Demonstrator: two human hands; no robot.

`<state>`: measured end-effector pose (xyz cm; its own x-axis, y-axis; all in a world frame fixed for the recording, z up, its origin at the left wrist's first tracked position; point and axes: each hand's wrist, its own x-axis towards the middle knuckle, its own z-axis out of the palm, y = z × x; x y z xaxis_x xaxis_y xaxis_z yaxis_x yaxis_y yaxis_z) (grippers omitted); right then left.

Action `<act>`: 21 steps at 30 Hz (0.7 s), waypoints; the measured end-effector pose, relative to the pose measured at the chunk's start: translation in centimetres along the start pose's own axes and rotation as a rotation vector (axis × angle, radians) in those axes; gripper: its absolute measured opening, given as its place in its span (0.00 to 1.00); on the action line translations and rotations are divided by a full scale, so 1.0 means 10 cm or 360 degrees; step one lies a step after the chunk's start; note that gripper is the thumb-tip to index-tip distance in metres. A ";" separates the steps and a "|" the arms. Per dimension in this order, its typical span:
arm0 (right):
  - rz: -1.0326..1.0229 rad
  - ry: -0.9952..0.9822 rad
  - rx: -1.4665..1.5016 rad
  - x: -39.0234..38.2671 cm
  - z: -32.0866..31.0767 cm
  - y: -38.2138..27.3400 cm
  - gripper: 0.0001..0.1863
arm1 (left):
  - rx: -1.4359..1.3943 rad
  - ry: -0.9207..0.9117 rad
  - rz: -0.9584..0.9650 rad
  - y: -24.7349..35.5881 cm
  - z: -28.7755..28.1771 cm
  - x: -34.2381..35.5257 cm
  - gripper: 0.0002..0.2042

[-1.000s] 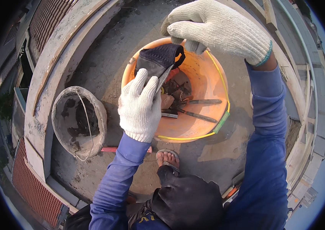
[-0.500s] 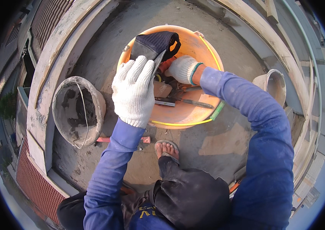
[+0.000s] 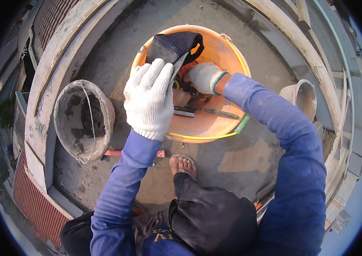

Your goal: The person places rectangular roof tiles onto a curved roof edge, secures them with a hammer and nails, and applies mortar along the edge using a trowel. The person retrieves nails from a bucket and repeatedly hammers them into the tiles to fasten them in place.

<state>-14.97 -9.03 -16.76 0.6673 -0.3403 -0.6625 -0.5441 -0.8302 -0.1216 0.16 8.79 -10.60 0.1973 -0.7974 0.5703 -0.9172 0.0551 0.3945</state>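
Observation:
Low in front of me stands a wide orange bucket (image 3: pixel 228 55) with a yellow handle and a green grip. My left hand (image 3: pixel 150 100), in a white knit glove, is closed on the near edge of a dark, stiff-sided fabric bag (image 3: pixel 174 44) with a strap loop, tilted over the bucket's far left side. Inside the bucket, my right hand (image 3: pixel 206 78), gloved too, is curled beside an orange-red thing; the bag's edge hides its fingertips. Below it lie a tool with a long worn handle (image 3: pixel 220 113), a flat metal bar (image 3: pixel 184 112) and a tan block (image 3: pixel 181 98).
A mortar-caked bucket (image 3: pixel 109 113) with a wire handle stands at left. Near it a red bar-shaped thing (image 3: pixel 160 153) lies partly under my left forearm. Another pale bucket (image 3: pixel 291 93) lies tipped at right. Low concrete walls (image 3: pixel 44 94) curve around the rough floor.
The whole view has shifted slightly. My left hand keeps its hold on the bag, and my right hand stays inside the bucket with little visible movement.

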 end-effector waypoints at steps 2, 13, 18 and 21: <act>-0.0069 -0.0026 -0.0161 0.04 0.07 -0.03 0.20 | -0.0015 -0.0003 -0.0009 0.02 0.04 -0.02 0.20; 0.0064 -0.0281 0.0092 -0.20 -0.10 0.04 0.24 | 0.0021 -0.0026 -0.0042 0.00 0.00 -0.01 0.21; 0.0205 0.0133 0.0027 -0.16 0.18 -0.09 0.18 | -0.0010 0.0004 -0.0048 0.00 0.03 -0.02 0.21; 0.0336 0.0180 -0.0095 -0.11 0.29 -0.13 0.15 | -0.0009 -0.0012 -0.0042 0.03 0.02 0.01 0.20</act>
<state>-16.46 -6.31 -18.06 0.5964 -0.5538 -0.5810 -0.6490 -0.7587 0.0570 -0.17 8.64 -10.56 0.2185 -0.8032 0.5542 -0.9099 0.0376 0.4132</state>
